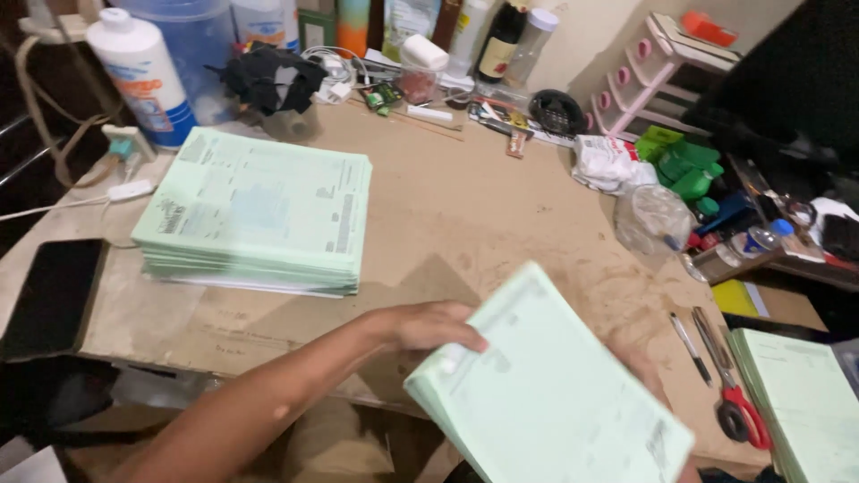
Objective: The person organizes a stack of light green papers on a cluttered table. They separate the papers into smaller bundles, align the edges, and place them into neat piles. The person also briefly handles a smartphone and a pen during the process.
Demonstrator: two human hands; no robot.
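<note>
L hand (429,326) grips top-left edge of a pale green form bundle (555,394), held tilted over cardboard desk (465,215) front. R hand (640,367) mostly hidden behind bundle, grip can't tell. Bigger green form stack (259,210) lies w/ black phone (52,295) at left; red-handled scissors (734,394) at right.

- The left hand (428,324) grips the upper left edge of a tilted pad of pale green forms (550,394) at the table's (465,215) near edge.
- The right hand (640,371) is mostly hidden behind that pad.
- 1 larger stack of green forms (259,210) lies toward the table's left side.
- Red-handled scissors (732,385) and a pen (691,349) lie near the right edge.
- A black phone (52,295) rests at the left edge.
</note>
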